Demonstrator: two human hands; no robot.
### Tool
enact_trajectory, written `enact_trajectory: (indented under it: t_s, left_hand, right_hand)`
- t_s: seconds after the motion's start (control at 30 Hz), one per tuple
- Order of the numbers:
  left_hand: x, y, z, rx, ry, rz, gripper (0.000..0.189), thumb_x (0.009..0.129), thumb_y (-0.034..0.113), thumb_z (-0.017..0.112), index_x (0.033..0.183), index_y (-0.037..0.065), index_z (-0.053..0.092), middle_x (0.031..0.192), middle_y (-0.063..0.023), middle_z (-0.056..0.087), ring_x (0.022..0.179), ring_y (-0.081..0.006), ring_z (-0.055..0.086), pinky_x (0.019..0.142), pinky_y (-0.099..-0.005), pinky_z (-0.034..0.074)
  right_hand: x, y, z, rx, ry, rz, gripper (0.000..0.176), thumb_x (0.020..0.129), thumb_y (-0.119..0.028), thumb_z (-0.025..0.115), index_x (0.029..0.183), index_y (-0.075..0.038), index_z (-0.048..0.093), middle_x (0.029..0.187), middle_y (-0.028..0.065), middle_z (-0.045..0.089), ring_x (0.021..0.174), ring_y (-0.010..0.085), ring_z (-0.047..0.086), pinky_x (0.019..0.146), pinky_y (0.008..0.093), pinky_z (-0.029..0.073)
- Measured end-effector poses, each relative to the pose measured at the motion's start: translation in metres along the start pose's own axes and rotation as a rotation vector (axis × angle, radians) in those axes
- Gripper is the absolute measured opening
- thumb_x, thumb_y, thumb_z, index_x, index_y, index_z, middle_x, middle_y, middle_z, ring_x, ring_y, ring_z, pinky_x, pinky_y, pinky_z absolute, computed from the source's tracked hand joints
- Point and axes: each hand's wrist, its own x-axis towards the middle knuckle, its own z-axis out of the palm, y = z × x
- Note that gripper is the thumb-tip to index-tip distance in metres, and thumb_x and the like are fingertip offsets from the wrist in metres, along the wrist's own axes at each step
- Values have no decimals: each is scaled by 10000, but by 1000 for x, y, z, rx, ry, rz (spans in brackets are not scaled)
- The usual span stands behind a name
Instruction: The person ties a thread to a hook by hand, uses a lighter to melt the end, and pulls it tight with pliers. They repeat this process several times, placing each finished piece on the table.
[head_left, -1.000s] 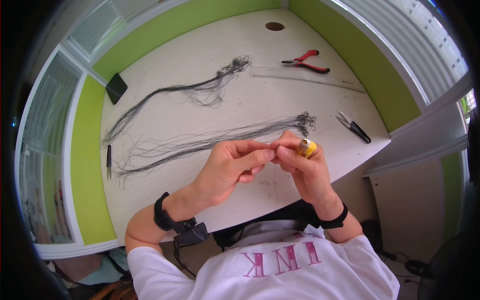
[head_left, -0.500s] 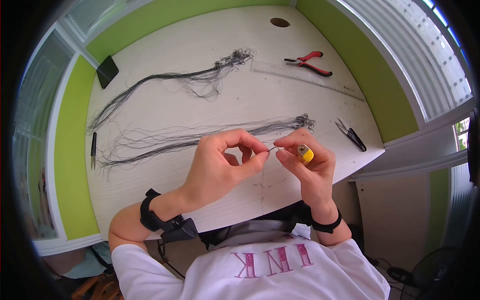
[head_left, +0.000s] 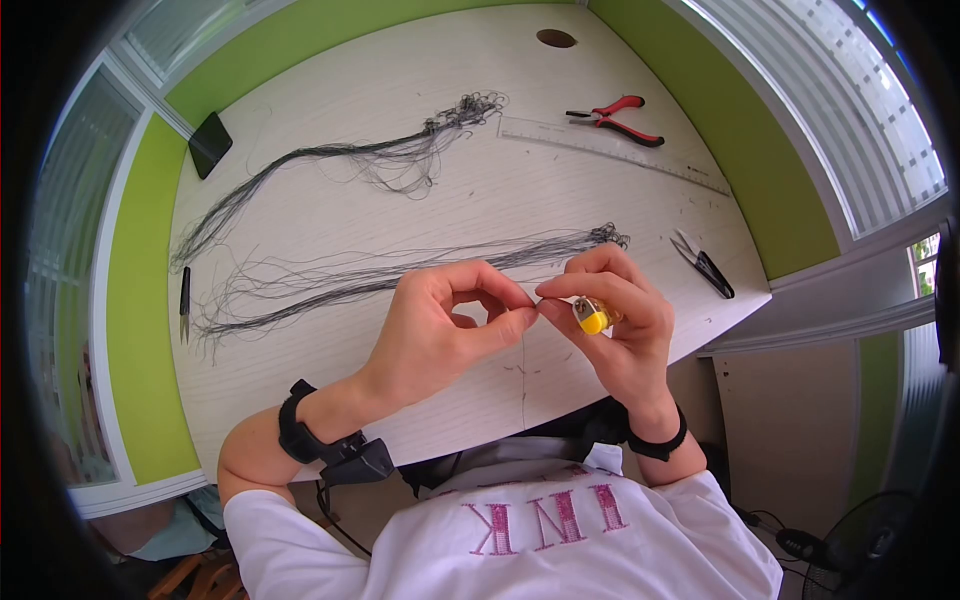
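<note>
My left hand (head_left: 450,320) is closed, thumb and index fingertips pinched on a small dark piece that is mostly hidden. Against it, my right hand (head_left: 620,320) pinches at the same spot with thumb and index finger. A yellow tool with a metal end (head_left: 592,317) rests in the curled fingers of my right hand. A thin dark line (head_left: 524,385) hangs down from the pinch over the table. Behind my hands lies a bundle of dark strands (head_left: 330,293), with small hooks or loops (head_left: 608,235) at its right end.
Another dark bundle (head_left: 300,155) curves across the back of the white table (head_left: 560,200). Red-handled pliers (head_left: 630,130) and a clear ruler (head_left: 610,150) lie at the back right. Black snips lie at the right (head_left: 710,272) and left (head_left: 186,292). A black flat object (head_left: 210,146) stands at the left edge.
My right hand has come closer to my left, and its fingertips now meet the left ones. The yellow tool has tilted and shifted left and down. The small dark piece is now mostly covered.
</note>
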Motion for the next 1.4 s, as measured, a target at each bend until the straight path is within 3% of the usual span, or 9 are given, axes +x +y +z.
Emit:
enact_trajectory:
  t_s: [0.17,0.33,0.43,0.5,0.67,0.9,1.03,1.3,1.4]
  left_hand:
    - [1,-2,0,-11,6,10,65,800,-17,610,859,-10,584,875,-53,582,829,-102,576,708,-213,506]
    - [0,-3,1,-54,11,25,47,796,-28,604,829,-5,580,875,-49,573,817,-97,570,677,-202,503]
    - [-1,-2,4,55,76,61,54,780,-28,611,794,13,579,860,-38,575,782,-72,556,590,-175,476]
    - [-1,-4,7,168,209,259,59,740,46,660,737,47,601,735,13,600,626,-25,528,449,-163,390]
    - [-1,-5,7,308,293,423,84,699,12,669,705,47,593,719,0,587,591,-47,527,415,-170,369]
    - [-2,-3,9,416,291,508,99,677,-7,675,693,42,590,727,-8,588,582,-63,530,403,-182,368]
    - [-1,-5,9,443,258,514,104,676,-2,682,705,42,592,733,-13,590,593,-72,537,408,-187,377]
    - [-1,5,5,189,113,195,170,769,30,644,935,11,616,899,-28,614,764,-64,556,580,-174,461]
    - [1,5,3,114,43,130,189,788,27,632,973,-12,621,927,-47,619,776,-66,564,582,-168,465]
  right_hand:
    - [-2,0,2,-189,80,-160,341,582,69,681,886,-84,692,816,28,521,567,71,465,467,201,361]
    - [-2,2,4,-211,105,-226,320,595,74,689,877,-77,690,819,26,517,548,61,462,460,201,370]
    - [-3,-1,7,-185,117,-211,292,611,73,690,867,-67,681,820,30,518,573,79,480,471,206,385]
    - [-3,-2,8,-186,113,-207,272,623,71,688,862,-58,674,823,34,519,601,93,497,480,211,393]
    - [-6,-4,8,152,-16,60,156,712,29,670,857,-20,639,837,46,523,752,122,525,631,222,420]
    - [2,-11,5,307,54,281,85,772,-4,641,854,10,621,864,34,525,775,93,507,664,217,407]
    - [4,-10,5,291,-20,278,67,784,-10,626,835,30,611,856,34,518,765,86,502,672,207,400]
    - [6,-9,-4,353,9,369,56,772,-6,622,777,35,585,794,28,513,724,78,482,650,208,386]
    - [7,-9,-5,292,-32,348,82,762,-21,637,740,29,574,769,24,511,703,77,472,623,207,369]
